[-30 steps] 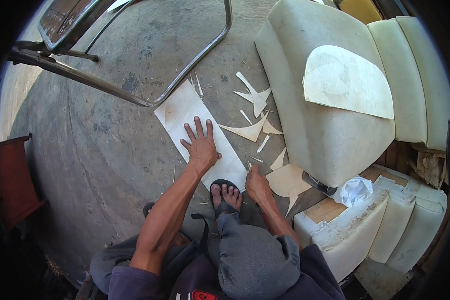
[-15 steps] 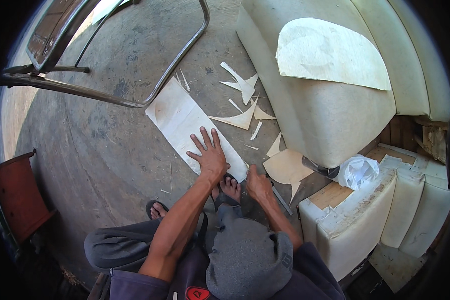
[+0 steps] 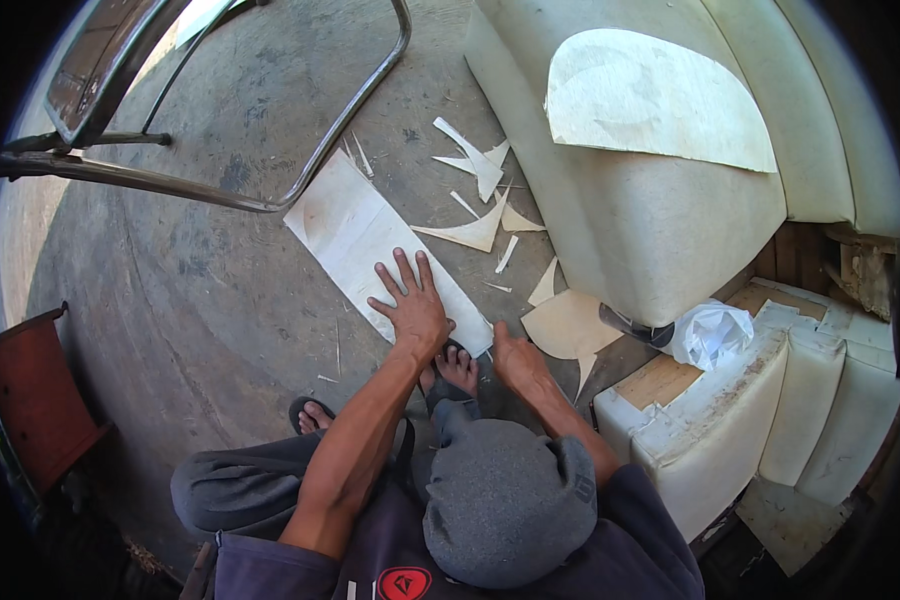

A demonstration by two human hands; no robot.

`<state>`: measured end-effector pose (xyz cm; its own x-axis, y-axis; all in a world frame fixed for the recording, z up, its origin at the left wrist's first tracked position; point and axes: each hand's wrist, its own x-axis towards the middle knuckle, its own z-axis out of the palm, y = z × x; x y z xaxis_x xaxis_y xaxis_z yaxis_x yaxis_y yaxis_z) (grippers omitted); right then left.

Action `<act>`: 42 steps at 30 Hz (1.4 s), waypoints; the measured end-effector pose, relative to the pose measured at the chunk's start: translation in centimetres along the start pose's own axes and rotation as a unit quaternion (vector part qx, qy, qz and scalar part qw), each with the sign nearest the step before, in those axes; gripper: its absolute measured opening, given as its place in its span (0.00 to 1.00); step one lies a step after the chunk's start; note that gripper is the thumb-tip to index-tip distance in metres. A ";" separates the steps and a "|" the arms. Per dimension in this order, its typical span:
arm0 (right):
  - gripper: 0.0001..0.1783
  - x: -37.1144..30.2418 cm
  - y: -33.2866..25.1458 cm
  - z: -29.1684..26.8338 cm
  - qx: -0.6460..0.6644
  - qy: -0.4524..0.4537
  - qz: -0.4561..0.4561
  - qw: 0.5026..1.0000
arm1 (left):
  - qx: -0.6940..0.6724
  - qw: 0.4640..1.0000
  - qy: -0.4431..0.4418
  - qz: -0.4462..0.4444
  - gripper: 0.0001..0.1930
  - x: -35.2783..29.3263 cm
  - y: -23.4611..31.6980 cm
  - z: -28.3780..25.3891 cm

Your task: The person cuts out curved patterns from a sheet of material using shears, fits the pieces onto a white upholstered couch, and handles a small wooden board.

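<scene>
A long, thin white board [image 3: 355, 215] lies slantwise on the floor before me. My left hand [image 3: 416, 312] presses flat on its near part, fingers spread. At the board's near right edge, my right hand [image 3: 518, 357] is closed around a small, thin object, mostly hidden by the fingers. My foot [image 3: 458, 370] is by the near end of the board. Curved pale offcuts [image 3: 477, 232] and narrow slivers are scattered to the right of the board. A larger rounded tan piece [image 3: 567, 325] lies beyond my right hand.
A bent metal tube frame [image 3: 345, 115] stands over the board's far end. On the right, a cream padded seat [image 3: 640, 240] carries a rounded white board [image 3: 660, 100]. Nearer stands another worn padded piece [image 3: 720, 420] with a white plastic bag [image 3: 712, 335]. A red-brown panel [image 3: 40, 395] is at far left.
The view has shifted slightly, and my capped head has tipped a little. My left hand stays flat on the board; my right hand remains at its edge with hardly any movement.
</scene>
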<state>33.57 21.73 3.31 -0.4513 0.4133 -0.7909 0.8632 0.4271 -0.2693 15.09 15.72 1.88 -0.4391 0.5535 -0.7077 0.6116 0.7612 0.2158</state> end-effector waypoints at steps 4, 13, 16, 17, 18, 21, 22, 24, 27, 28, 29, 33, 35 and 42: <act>0.12 -0.5 0.4 0.3 0.000 -0.007 0.017 1.000 | -0.006 1.000 0.009 0.001 0.69 0.0 0.0 0.2; 0.11 -2.6 2.2 1.7 -0.002 0.001 0.022 1.000 | -0.006 1.000 0.007 -0.001 0.70 0.0 -0.1 0.0; 0.11 -2.9 2.5 1.9 0.004 0.004 0.023 1.000 | -0.003 1.000 0.015 0.001 0.70 -0.2 0.0 0.2; 0.11 -2.9 2.4 2.0 0.007 0.008 0.023 1.000 | 0.002 1.000 0.020 0.003 0.70 -0.2 -0.1 0.2; 0.11 -2.8 2.2 1.9 0.010 0.015 0.021 1.000 | 0.008 1.000 0.029 0.005 0.70 0.0 -0.1 0.0; 0.11 -3.2 1.9 1.9 0.009 0.018 0.040 0.999 | 0.014 0.999 0.035 0.005 0.71 -0.2 -0.1 0.1; 0.11 -3.4 1.9 2.1 0.013 0.018 0.042 0.999 | 0.010 0.999 0.033 0.007 0.71 -0.4 -0.1 0.1; 0.12 -3.6 2.1 2.3 0.021 0.021 0.045 0.999 | 0.000 0.999 0.032 0.013 0.71 -0.5 -0.1 0.0; 0.13 -4.6 3.0 2.2 0.040 0.018 0.040 0.998 | -0.002 0.999 0.034 0.013 0.71 -0.3 0.0 -0.2; 0.13 -5.4 3.5 3.1 0.033 0.019 0.044 0.998 | 0.003 0.999 0.034 0.011 0.71 -0.4 0.0 0.0; 0.12 -6.1 3.9 3.5 0.042 0.033 0.044 0.998 | 0.004 1.000 0.030 0.008 0.71 -0.2 0.1 0.1; 0.10 -6.9 4.2 5.1 0.069 0.092 0.027 0.993 | 0.017 0.999 0.031 0.010 0.73 0.4 0.3 0.3; 0.10 -5.7 4.0 4.8 0.097 0.117 0.029 0.988 | 0.046 0.998 0.030 0.030 0.72 0.5 0.4 -0.3; 0.14 -6.0 4.0 5.0 0.166 0.186 0.029 0.968 | 0.214 0.923 0.138 0.288 0.28 4.0 -2.2 -3.2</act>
<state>40.86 16.89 4.25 -0.3962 0.7162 -0.5746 0.8870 0.1370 -0.4409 9.82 17.34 0.70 -0.0741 0.9347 -0.3477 0.9738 0.1430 0.1769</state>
